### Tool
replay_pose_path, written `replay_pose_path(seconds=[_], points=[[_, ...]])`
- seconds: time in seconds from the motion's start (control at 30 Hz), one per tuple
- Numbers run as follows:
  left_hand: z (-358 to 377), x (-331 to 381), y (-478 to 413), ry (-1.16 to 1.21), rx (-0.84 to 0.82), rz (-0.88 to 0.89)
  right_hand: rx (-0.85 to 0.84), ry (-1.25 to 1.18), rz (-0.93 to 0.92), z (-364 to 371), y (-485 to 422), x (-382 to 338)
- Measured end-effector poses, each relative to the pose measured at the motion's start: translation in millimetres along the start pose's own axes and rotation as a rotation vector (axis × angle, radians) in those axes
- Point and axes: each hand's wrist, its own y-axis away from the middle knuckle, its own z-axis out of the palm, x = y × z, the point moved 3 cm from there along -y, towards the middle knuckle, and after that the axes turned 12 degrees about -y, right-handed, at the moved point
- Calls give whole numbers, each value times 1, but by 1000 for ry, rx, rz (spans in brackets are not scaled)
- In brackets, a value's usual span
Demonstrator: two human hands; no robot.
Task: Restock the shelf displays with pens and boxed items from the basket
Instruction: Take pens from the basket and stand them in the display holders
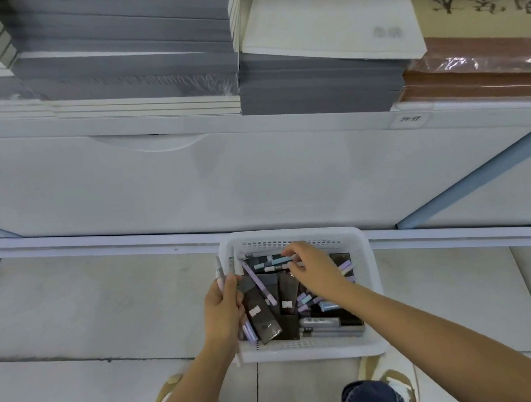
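Observation:
A white plastic basket point(364, 249) stands on the floor against the shelf base. It holds several pastel pens point(345, 266) and dark boxed items point(262, 317). My left hand point(221, 312) hangs over the basket's left rim and grips a small bunch of pens point(220, 271) that stick up from the fist. My right hand point(312, 267) reaches into the far side of the basket, and its fingertips pinch a blue and a white pen point(272, 264) lying there. Part of the basket's contents is hidden under my right forearm.
Above the basket runs the white shelf base point(256, 182), with a shelf edge carrying a small label point(410, 118). On that shelf sit stacks of grey and white notebooks point(120, 52) and brown-edged books point(479, 73). My feet point(395, 382) stand on grey floor tiles.

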Motion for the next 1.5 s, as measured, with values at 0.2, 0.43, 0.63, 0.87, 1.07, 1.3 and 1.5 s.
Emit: replay_pose_path(seconds=[0.2, 0.43, 0.63, 0.87, 1.07, 1.3, 1.5], points=[[-6, -6, -2, 12, -84, -18, -22, 566, -87, 25, -23, 8], [-2, -16, -11, -80, -136, -7, -92, 698, -78, 27, -24, 12], [-1, -7, -18, -244, -29, 119, -240, 385, -117, -2, -11, -6], [16, 22, -6, -405, -346, 219, -448, 199, -180, -27, 6, -46], [0, 42, 11, -362, -250, 260, -372, -48, -4, -68, 24, -63], [-4, 87, 51, -339, -350, 286, -173, -502, 21, -115, 45, -100], [-10, 129, 90, -399, -591, 392, -217, -558, -50, -142, 60, -151]])
